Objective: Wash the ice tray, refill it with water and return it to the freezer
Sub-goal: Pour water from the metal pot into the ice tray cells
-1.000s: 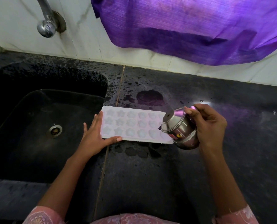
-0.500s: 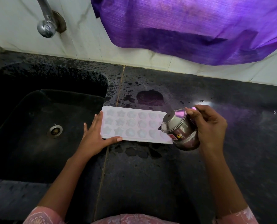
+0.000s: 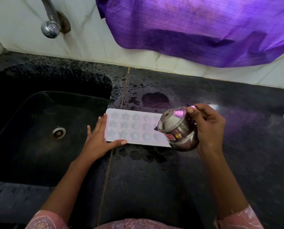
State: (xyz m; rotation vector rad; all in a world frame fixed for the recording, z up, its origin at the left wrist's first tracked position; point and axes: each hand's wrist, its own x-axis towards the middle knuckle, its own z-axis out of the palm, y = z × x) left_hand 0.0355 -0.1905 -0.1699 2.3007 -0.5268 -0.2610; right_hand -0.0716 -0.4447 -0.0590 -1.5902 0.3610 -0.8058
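Little has moved in the last half second: the steel pot point(image 3: 179, 134) has edged slightly left, while the ice tray point(image 3: 134, 128) and left hand point(image 3: 98, 139) have stayed put. The tray lies flat on the dark tabletop point(image 3: 154, 179), just right of the sink point(image 3: 38, 113). The left hand braces its left end with straight fingers, thumb along the near edge. The right hand point(image 3: 207, 128) grips the pot, tilted over the tray's right end.

Black speckled counter point(image 3: 154, 187), white tiled wall point(image 3: 22, 30), purple curtain point(image 3: 195, 27).
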